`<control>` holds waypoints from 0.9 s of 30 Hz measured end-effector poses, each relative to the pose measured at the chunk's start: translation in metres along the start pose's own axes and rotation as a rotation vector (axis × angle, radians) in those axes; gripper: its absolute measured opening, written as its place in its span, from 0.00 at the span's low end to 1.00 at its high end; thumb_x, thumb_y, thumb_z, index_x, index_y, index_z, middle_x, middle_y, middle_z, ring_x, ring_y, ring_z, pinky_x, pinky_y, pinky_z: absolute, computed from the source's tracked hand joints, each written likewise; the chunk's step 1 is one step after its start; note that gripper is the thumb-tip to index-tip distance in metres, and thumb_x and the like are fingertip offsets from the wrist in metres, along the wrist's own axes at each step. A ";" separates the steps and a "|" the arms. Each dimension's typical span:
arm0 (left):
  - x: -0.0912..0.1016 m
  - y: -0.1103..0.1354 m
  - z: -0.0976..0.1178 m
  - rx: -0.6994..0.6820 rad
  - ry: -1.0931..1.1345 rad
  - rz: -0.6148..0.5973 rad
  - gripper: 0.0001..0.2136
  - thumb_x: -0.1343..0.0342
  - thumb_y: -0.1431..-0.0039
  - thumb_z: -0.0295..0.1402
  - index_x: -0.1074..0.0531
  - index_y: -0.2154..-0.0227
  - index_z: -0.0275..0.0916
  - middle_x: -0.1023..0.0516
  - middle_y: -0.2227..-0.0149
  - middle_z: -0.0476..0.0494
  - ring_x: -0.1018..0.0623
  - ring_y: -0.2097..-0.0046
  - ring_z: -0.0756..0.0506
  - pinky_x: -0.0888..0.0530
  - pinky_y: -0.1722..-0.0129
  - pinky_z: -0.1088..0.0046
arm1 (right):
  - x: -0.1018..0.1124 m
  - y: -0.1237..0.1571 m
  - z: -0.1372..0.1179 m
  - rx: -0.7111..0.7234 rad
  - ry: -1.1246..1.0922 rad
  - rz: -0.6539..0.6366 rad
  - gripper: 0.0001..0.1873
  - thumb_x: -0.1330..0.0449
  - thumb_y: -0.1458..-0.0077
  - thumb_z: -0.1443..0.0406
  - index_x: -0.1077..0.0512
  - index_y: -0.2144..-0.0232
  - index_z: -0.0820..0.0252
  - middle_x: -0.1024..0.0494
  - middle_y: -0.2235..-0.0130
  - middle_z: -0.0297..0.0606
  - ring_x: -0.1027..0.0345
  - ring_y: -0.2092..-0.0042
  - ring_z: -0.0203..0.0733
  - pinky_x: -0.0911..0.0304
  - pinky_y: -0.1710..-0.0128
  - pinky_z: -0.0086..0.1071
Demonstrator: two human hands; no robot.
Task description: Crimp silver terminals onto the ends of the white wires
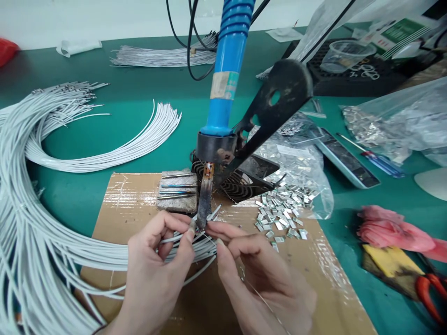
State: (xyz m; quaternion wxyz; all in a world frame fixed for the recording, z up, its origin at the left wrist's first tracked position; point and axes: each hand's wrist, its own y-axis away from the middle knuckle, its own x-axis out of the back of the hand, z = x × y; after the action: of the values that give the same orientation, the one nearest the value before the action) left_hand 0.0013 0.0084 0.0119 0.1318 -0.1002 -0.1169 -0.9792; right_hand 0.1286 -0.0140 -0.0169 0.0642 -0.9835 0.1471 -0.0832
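A blue-handled soldering iron point(227, 70) hangs tip down in a black bracket point(272, 104). Its dark tip point(204, 204) reaches down between my two hands. My left hand point(159, 260) is closed in a pinch just left of the tip, with a white wire point(176, 238) running through its fingers; a small part at the fingertips is too hidden to make out. My right hand point(261, 274) pinches a thin solder wire point(261, 298), which trails down across the palm and points toward the tip. Under both hands, a bundle of white wires point(104, 251) curves in from the left.
Cardboard point(118, 195) covers the work area. A pad with metal rods point(177, 190) and a black fan point(240, 184) stand behind the iron tip. Small metal pieces point(282, 211) lie to the right, near a phone point(349, 158), screwdriver point(380, 160), pink cloth point(391, 230) and red-handled scissors point(431, 293).
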 end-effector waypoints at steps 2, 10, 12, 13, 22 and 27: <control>0.001 0.000 0.001 -0.003 -0.007 0.003 0.05 0.37 0.51 0.29 0.26 0.78 0.42 0.17 0.70 0.47 0.21 0.68 0.48 0.31 0.78 0.82 | 0.001 -0.001 0.000 0.002 0.006 -0.014 0.11 0.36 0.42 0.70 0.29 0.75 0.53 0.13 0.58 0.32 0.17 0.55 0.39 0.25 0.56 0.25; 0.000 -0.001 0.000 0.006 -0.006 0.006 0.04 0.37 0.51 0.28 0.25 0.78 0.42 0.17 0.70 0.47 0.21 0.70 0.49 0.32 0.79 0.82 | 0.000 0.000 -0.001 0.016 -0.006 0.015 0.11 0.36 0.43 0.71 0.29 0.74 0.54 0.12 0.58 0.35 0.16 0.57 0.41 0.24 0.57 0.27; -0.001 -0.001 0.000 0.012 0.013 0.003 0.04 0.37 0.51 0.29 0.25 0.78 0.42 0.16 0.70 0.48 0.22 0.72 0.50 0.30 0.78 0.82 | -0.001 0.001 0.000 0.012 -0.019 0.018 0.10 0.37 0.43 0.71 0.29 0.74 0.54 0.13 0.58 0.35 0.16 0.57 0.41 0.25 0.57 0.27; -0.001 -0.001 0.000 0.015 0.019 -0.004 0.05 0.37 0.51 0.29 0.25 0.78 0.42 0.16 0.70 0.48 0.22 0.71 0.50 0.30 0.78 0.82 | -0.001 0.001 0.000 0.010 -0.022 0.018 0.10 0.37 0.43 0.71 0.29 0.74 0.54 0.13 0.58 0.35 0.16 0.57 0.41 0.25 0.57 0.27; 0.000 0.000 -0.002 0.033 0.010 -0.015 0.05 0.37 0.50 0.28 0.25 0.78 0.43 0.17 0.70 0.49 0.19 0.66 0.48 0.31 0.78 0.82 | -0.002 0.002 0.001 0.006 -0.013 0.014 0.11 0.36 0.42 0.71 0.30 0.74 0.54 0.13 0.60 0.33 0.17 0.56 0.39 0.28 0.55 0.25; -0.002 0.001 -0.001 0.029 0.015 -0.017 0.05 0.38 0.48 0.28 0.25 0.77 0.42 0.17 0.70 0.50 0.20 0.67 0.49 0.29 0.75 0.82 | -0.001 0.001 0.000 0.002 -0.010 0.013 0.10 0.36 0.42 0.71 0.29 0.74 0.55 0.13 0.60 0.37 0.16 0.56 0.42 0.26 0.56 0.28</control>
State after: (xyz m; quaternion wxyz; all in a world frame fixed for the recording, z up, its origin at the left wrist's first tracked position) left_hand 0.0036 0.0074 0.0104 0.1256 -0.0897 -0.1308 -0.9793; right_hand 0.1272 -0.0146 -0.0173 0.0665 -0.9828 0.1532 -0.0782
